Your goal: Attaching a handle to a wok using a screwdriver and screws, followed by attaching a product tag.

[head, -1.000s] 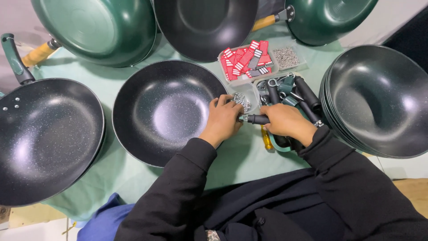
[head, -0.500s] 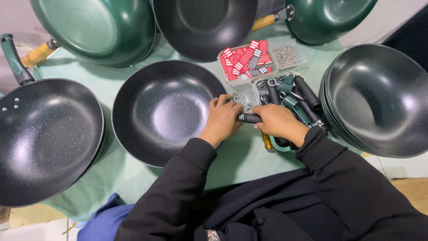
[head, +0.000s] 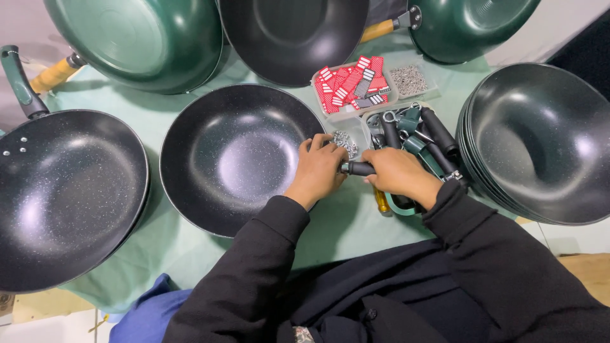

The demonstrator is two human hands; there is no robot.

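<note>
As a second ago, left hand (head: 319, 169) on pan (head: 235, 155) rim, right hand (head: 397, 173) still gripping black handle (head: 358, 168).

A dark speckled wok (head: 235, 155) without a handle is sitting upright, bowl up, on the green-covered counter (head: 356, 222) at the scene's middle. A black handle (head: 359, 168) is lying level at its right rim, pointing right, gripped by both hands.

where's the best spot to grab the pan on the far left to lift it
Grip the green handle of the left pan, coming from the top-left corner of the table. It sticks out past the rim, up and away from the bowl, with open space around it, while the wide rounded bowl offers no easy hold. Both hands are busy elsewhere.
</note>
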